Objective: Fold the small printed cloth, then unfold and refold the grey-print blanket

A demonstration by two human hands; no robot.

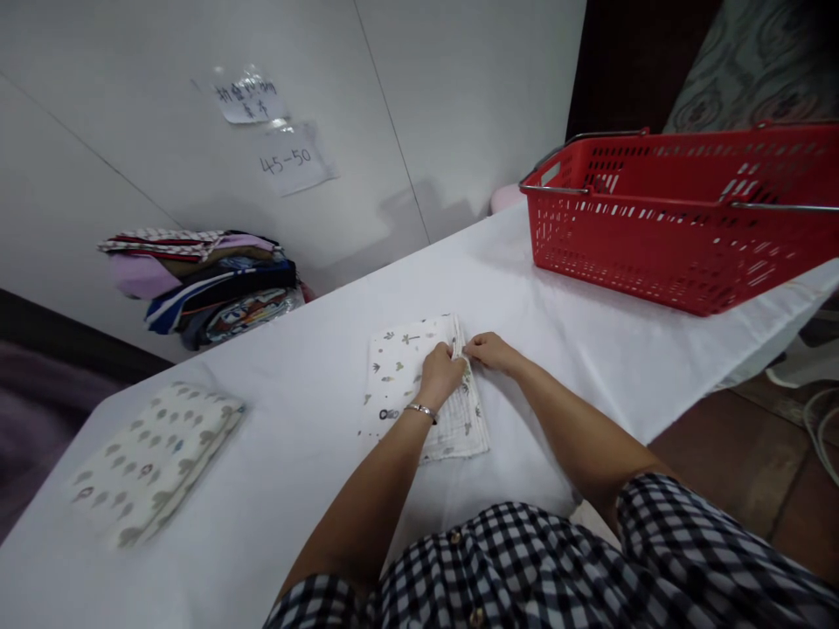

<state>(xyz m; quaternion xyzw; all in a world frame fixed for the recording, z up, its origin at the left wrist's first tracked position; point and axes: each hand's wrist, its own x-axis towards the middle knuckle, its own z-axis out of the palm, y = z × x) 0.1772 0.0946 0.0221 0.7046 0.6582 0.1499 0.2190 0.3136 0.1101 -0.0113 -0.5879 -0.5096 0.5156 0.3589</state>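
A small white printed cloth point(399, 371), folded, lies on the white table point(564, 323) in front of me. My left hand point(440, 371), with a bracelet at the wrist, rests on the cloth with fingers curled and pinches its right edge. My right hand point(490, 349) meets it from the right, fingers closed on the same folded edge near the top. Both hands touch each other at the edge.
A folded patterned cloth point(154, 459) lies at the table's left. A pile of folded colourful clothes point(210, 284) sits against the wall with two paper notes point(272, 131) above. A red plastic basket point(682, 223) stands at the far right, near the table's edge.
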